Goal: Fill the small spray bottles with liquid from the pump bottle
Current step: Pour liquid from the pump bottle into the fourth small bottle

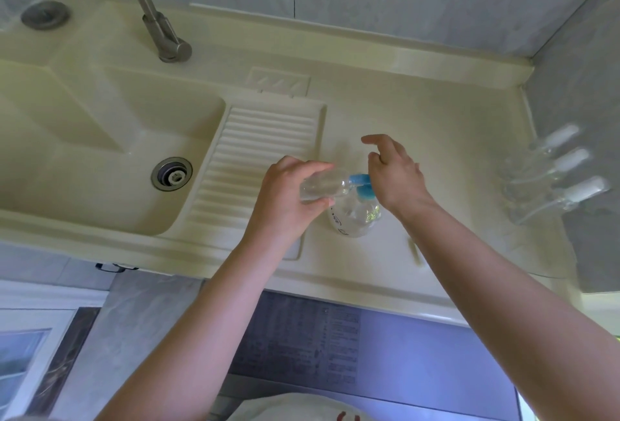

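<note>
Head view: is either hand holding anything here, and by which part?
The left hand grips a small clear bottle around its body, tilted toward the blue pump head. The right hand rests on that pump head, fingers spread, gripping nothing.

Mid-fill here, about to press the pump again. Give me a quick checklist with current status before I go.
1. Small spray bottle held firmly in left hand: ok, fingers wrap round it.
2. Its open mouth lined up at the blue pump nozzle: ok, they meet, though blurred.
3. Right hand placed on the pump head: ok, palm over it, fingers lifted.
4. Pump bottle standing on the counter: ok.
5. Fill level in the small bottle: cannot tell.
6. Other spray bottles out of the way at the right: ok.
</note>
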Demonstrator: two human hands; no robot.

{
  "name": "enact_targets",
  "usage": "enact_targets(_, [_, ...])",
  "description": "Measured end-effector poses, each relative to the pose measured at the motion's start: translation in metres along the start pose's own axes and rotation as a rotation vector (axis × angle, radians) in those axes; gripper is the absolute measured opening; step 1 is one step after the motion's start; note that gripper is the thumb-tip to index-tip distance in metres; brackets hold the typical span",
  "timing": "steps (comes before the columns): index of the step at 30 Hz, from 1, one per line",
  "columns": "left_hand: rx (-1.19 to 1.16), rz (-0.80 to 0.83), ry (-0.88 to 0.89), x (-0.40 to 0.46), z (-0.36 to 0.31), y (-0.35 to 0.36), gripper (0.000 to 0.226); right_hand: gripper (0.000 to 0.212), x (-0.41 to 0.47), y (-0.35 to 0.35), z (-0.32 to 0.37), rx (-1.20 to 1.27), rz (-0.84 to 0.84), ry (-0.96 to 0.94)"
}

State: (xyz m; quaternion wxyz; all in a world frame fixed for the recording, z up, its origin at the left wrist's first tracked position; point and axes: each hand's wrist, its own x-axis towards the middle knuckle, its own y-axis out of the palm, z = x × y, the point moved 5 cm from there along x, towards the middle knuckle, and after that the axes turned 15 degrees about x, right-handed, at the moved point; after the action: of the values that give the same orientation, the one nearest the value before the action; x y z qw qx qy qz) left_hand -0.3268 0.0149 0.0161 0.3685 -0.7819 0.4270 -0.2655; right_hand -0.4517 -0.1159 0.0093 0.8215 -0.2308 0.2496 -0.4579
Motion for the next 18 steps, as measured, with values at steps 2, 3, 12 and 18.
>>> enact_targets(2, [-0.006,0.004,-0.007,0.000,-0.001,-0.001,0.053,0.042,0.002,-0.002,0.001,0.017,-0.004,0.021])
enact_targets(3, [-0.004,0.003,-0.007,0.000,-0.002,-0.002,0.053,0.041,0.003,-0.005,0.001,0.037,0.002,0.039])
enact_targets(12, [0.008,0.001,-0.012,-0.001,-0.002,-0.003,0.052,0.043,0.001,-0.004,0.004,0.028,-0.001,-0.001])
enact_targets(18, [0.007,0.012,-0.010,0.000,-0.003,-0.002,0.052,0.042,0.003,-0.005,0.001,0.088,-0.004,0.037])
